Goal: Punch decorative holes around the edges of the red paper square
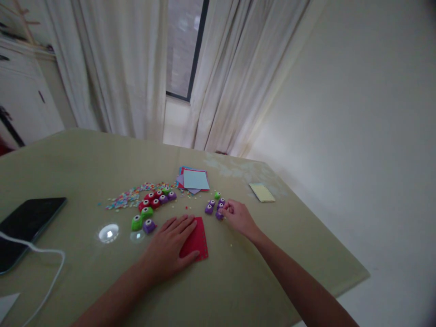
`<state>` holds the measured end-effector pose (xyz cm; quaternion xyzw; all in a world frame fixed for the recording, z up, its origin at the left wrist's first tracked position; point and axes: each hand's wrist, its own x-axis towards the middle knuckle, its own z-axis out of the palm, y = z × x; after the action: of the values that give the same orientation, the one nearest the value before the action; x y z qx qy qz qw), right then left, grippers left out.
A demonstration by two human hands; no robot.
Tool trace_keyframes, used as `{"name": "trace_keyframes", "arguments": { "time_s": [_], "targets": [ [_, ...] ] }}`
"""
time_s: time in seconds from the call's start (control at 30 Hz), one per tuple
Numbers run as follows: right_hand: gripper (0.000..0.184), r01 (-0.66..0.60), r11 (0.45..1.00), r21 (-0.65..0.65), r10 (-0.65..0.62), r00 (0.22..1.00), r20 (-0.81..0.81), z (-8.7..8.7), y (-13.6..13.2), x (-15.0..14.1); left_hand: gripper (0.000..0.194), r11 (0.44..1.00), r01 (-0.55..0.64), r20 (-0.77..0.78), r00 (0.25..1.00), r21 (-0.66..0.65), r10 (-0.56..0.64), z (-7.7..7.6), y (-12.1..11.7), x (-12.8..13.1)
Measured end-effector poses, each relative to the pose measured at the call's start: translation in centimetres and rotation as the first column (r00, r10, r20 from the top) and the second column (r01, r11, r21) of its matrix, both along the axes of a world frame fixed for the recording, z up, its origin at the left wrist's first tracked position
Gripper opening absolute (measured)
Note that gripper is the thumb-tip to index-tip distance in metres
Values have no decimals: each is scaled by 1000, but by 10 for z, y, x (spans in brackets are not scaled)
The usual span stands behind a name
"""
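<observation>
My left hand (172,247) lies flat with its fingers stretched out over a red paper piece (200,240) with a row of holes or marks along its right edge. My right hand (237,215) is closed in a pinch, its fingertips on a small purple one-eyed toy (219,215). Several more purple toys (209,207) sit just left of those fingertips, and a green one (217,195) stands behind them. Beyond my left hand is a cluster of red one-eyed toys (156,202), with green toys (136,222) and a purple toy (149,225) close to my knuckles.
Small pastel bits (127,198) are scattered behind the cluster. Stacked coloured paper squares (195,179) lie farther back, and a pale yellow pad (262,192) rests at the right. A black tablet (30,222) with a white cable (51,250) across it occupies the left side.
</observation>
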<state>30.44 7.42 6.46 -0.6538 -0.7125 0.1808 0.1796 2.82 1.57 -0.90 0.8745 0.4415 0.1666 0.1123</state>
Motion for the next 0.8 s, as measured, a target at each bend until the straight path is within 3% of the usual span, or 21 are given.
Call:
{"name": "trace_keyframes", "arguments": {
  "time_s": [0.13, 0.23, 0.33, 0.47, 0.53, 0.67, 0.8],
  "targets": [
    [7, -54, 998, 18, 53, 998, 26, -8, -11, -9, 80, 998, 14, 18, 1000, 54, -15, -8, 0, -1],
    [22, -44, 998, 40, 43, 999, 25, -15, -14, -23, 80, 993, 39, 27, 999, 107, -42, -12, -1, -1],
    [22, -116, 988, 106, 117, 993, -8, -18, -12, -50, 77, 990, 68, 43, 996, 124, -74, -11, -3, -1],
    [25, -418, 883, 215, 423, 906, 26, -14, 9, -102, 66, 990, 109, 73, 991, 89, -115, -4, -6, 0],
    [32, -503, 832, 233, 494, 863, 100, -14, 27, -127, 63, 991, 117, 60, 991, 67, -121, -1, -7, 0],
    [26, -592, 776, 217, 508, 791, 340, -22, 59, -153, 68, 992, 103, 34, 994, 68, -105, 0, -6, -2],
    [16, -568, 796, 212, 457, 792, 406, -27, 55, -136, 70, 993, 70, 32, 997, 100, -74, -3, -7, -2]
  ]
}}
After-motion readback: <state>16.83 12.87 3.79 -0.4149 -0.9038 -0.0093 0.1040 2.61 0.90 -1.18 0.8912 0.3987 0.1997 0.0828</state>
